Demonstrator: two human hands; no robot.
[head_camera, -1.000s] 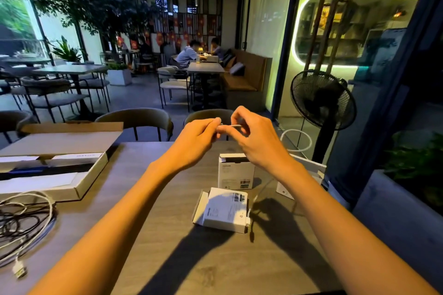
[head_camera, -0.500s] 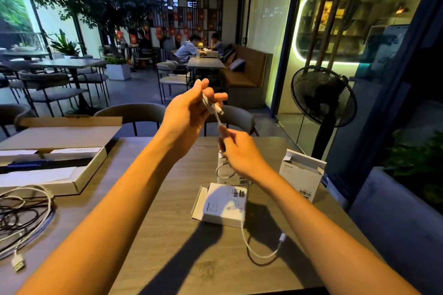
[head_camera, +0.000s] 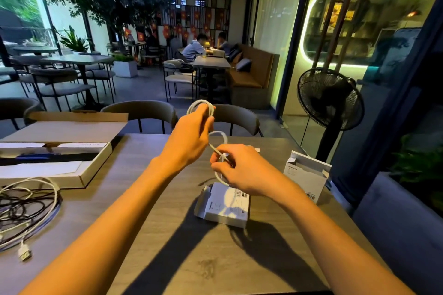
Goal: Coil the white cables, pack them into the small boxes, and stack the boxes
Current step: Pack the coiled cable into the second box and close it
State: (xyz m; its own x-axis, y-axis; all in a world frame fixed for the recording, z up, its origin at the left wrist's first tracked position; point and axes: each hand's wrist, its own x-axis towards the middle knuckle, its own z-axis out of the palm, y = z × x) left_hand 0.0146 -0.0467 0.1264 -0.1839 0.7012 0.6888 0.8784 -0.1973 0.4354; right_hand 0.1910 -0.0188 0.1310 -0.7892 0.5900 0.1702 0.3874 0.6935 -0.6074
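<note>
My left hand [head_camera: 189,141] holds a loop of white cable [head_camera: 200,105] raised above the table, fingers curled round it. Lower and to the right, my right hand [head_camera: 242,170] pinches the same cable, which forms a second loop between the two hands. Directly under my right hand a small white box [head_camera: 225,208] lies flat with its flap open. Another small white box [head_camera: 305,176] stands upright at the right, lid flaps up. The third box seen before is hidden behind my hands.
A tangle of white and dark cables [head_camera: 26,211] lies at the table's left edge, with a USB plug [head_camera: 24,252] trailing. A large flat cardboard box [head_camera: 60,151] sits open at back left. A standing fan [head_camera: 329,100] is beyond the table's right corner. Chairs [head_camera: 143,112] face the far edge.
The cable hung straight down from my left hand to the table; now it is gathered in loops between both hands and its loose end has left the tabletop.
</note>
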